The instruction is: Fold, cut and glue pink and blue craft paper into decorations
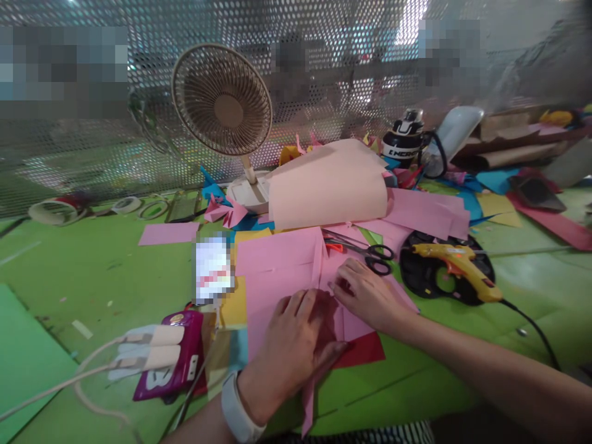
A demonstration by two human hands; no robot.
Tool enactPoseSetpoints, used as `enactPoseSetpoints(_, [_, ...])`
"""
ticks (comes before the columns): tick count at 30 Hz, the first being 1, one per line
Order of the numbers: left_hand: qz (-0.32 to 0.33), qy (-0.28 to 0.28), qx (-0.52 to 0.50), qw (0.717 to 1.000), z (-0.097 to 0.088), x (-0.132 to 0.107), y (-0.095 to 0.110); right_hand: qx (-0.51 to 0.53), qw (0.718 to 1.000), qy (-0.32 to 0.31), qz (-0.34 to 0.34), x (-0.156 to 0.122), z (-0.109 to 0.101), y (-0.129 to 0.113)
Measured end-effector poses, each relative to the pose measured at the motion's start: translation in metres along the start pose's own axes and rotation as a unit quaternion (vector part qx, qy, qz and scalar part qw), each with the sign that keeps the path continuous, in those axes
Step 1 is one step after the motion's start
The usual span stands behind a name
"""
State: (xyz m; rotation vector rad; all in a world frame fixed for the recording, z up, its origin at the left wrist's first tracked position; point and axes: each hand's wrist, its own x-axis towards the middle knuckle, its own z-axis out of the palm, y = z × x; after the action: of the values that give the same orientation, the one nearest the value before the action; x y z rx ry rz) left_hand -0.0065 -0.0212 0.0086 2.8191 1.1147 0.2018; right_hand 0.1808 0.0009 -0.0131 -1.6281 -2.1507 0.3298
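Observation:
A pink paper sheet with a narrow raised fold lies in front of me on other coloured sheets. My left hand, a white band on its wrist, grips the folded edge from above, thumb out to the right. The fold's loose end hangs below that hand. Opposite, my right hand has curled fingers closed at the same paper's fold; its fingertips are partly hidden. Black-handled scissors lie just beyond the right hand. A dark red sheet shows beneath the pink paper.
A yellow glue gun rests on a black tray at right, its cord trailing. Left are a lit phone and a purple power strip with plugs. Behind stand a fan, a large pale sheet and a bottle.

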Motion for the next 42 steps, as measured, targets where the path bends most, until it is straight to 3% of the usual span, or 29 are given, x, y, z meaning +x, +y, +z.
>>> enactPoseSetpoints(13, [0.001, 0.000, -0.012, 1.000, -0.002, 0.001, 0.001, 0.077, 0.996, -0.027, 0.045, 0.006, -0.006, 0.012])
enactPoseSetpoints(21, [0.012, 0.013, 0.010, 1.000, -0.001, 0.002, -0.002, -0.029, 0.999, 0.019, 0.041, 0.003, -0.002, 0.002])
enactPoseSetpoints(29, [0.015, 0.014, 0.034, 0.999, -0.001, 0.002, -0.001, 0.020, 1.000, 0.011, 0.002, 0.001, -0.003, 0.005])
enactPoseSetpoints(36, [0.020, 0.009, 0.032, 0.999, -0.005, 0.003, 0.000, 0.140, 0.984, -0.106, 0.040, 0.017, -0.009, 0.020])
enactPoseSetpoints(42, [0.014, 0.021, 0.037, 0.999, -0.009, 0.004, 0.004, 0.159, 0.971, -0.177, 0.037, 0.034, -0.017, 0.027])
